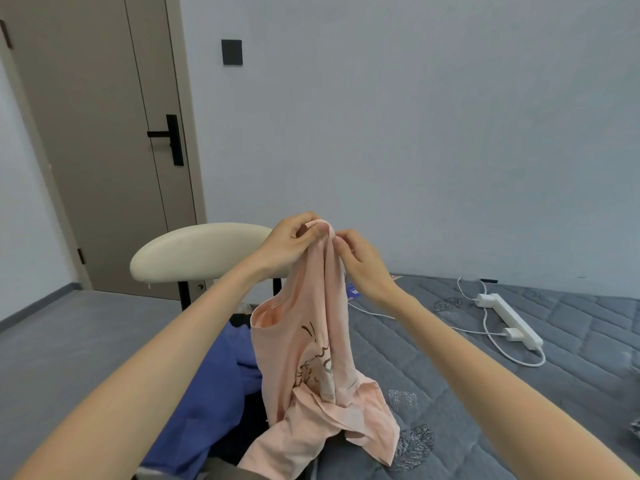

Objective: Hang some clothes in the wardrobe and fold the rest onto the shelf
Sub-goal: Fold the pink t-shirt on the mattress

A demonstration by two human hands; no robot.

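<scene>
1. Fingers of the left hand pinch the top edge of a pink top at frame centre.
2. Fingers of the right hand pinch the same edge, just beside.
3. Its hem rests on the bed, touching a blue garment at lower left.

A cream chair stands near a closed door; a white power strip lies on the grey mattress.
</scene>
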